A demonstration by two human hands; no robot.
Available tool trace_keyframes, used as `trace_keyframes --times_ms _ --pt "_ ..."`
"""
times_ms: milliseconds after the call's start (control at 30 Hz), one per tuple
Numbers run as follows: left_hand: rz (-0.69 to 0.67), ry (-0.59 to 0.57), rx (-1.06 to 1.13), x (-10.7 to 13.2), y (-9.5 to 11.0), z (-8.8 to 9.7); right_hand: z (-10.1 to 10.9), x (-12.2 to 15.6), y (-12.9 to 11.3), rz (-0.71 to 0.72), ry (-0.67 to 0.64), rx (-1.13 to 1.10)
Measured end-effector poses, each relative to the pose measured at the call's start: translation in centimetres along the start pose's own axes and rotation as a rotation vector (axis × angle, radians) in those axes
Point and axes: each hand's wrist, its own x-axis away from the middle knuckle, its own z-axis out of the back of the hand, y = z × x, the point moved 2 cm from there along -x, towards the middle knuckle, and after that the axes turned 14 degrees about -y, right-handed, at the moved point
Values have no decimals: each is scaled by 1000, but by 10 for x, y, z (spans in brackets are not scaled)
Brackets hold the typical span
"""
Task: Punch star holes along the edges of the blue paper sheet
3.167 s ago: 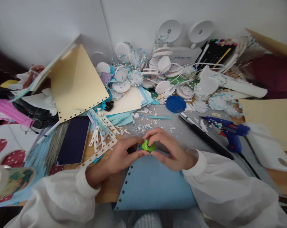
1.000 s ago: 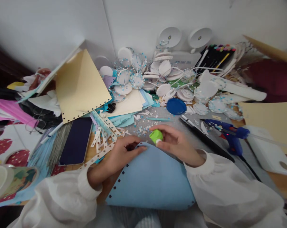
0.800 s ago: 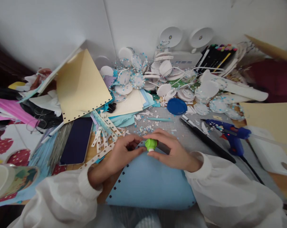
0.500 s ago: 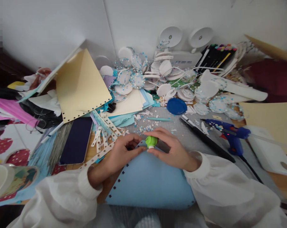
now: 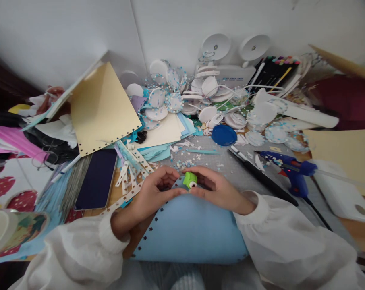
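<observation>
A light blue sheet of paper or foam lies in front of me, with small flower-shaped holes along its left edge. At its far edge sits a small green craft punch with a white part facing me; a dark flower shape shows on that part. My right hand is closed around the punch, fingers above and thumb below. My left hand pinches the sheet's far left edge beside the punch, its fingers curled. The thumbs nearly meet. The fingertips behind the sheet are partly hidden.
Punched cream strips and a phone lie left. A cream sheet with a punched edge leans behind. Paper scraps litter the grey mat. At right are a black pen-like tool and a blue glue gun. White discs pile behind.
The green punch has tilted in my right hand, so its white end now faces me. My right thumb has moved closer to my left thumb. The sheet has barely shifted.
</observation>
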Motion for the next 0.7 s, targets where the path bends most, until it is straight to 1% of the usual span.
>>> trace_keyframes --times_ms 167,267,467,600,700 --pt "-14 -17 50 1 3 -1 -1 1 4 33 -8 -104" --pt "-16 -15 15 1 6 -1 0 1 3 23 5 -119" --pt "-71 32 -239 2 7 0 0 0 -2 -13 -9 -86" --pt "-124 68 -419 3 4 0 -4 -1 0 -45 -19 -29" --pt "-151 82 -519 5 3 1 -6 -2 2 -52 -5 -38"
